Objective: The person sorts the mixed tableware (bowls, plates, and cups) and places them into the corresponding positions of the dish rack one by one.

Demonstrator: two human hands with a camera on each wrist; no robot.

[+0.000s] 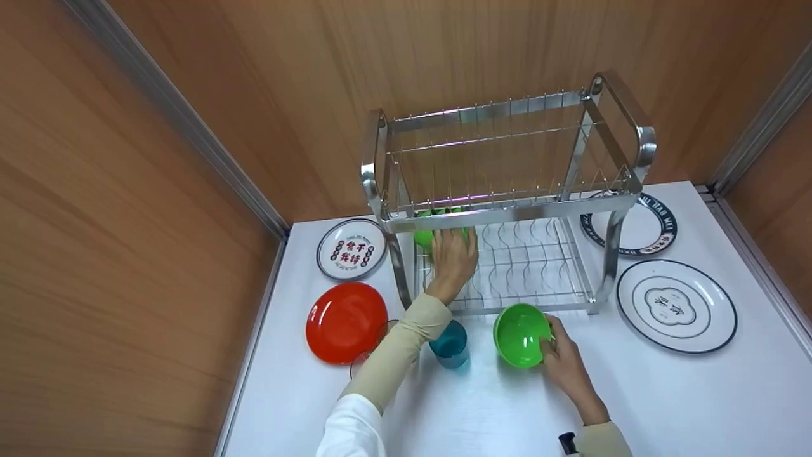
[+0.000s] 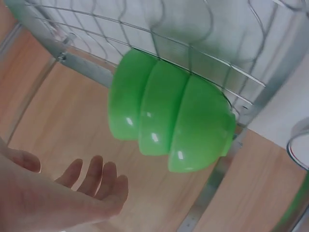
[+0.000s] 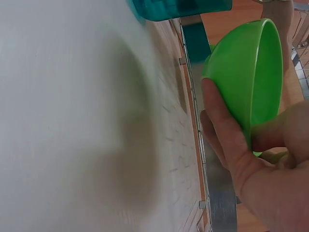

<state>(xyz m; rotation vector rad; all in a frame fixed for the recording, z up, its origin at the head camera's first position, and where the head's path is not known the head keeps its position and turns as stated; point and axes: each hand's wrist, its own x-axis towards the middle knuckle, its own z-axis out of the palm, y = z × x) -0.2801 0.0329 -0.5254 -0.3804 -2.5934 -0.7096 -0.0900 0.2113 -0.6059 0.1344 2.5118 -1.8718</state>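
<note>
My right hand pinches a green bowl by its rim, thumb inside and fingers on its outer wall. The right wrist view shows this bowl tipped on its side, lifted over the white table with a shadow beneath. Under the upper tier of a metal dish rack my left hand reaches to the lower tier's left end. Three green bowls stand there on edge, nested in a row against the wires. In the left wrist view the left hand holds nothing, its fingers loosely bent and apart from the bowls.
A teal cup stands in front of the rack, beside my left forearm, which partly hides clear glasses. Left of the rack lie a red plate and a small white plate. Two patterned plates, one large white plate included, lie at right.
</note>
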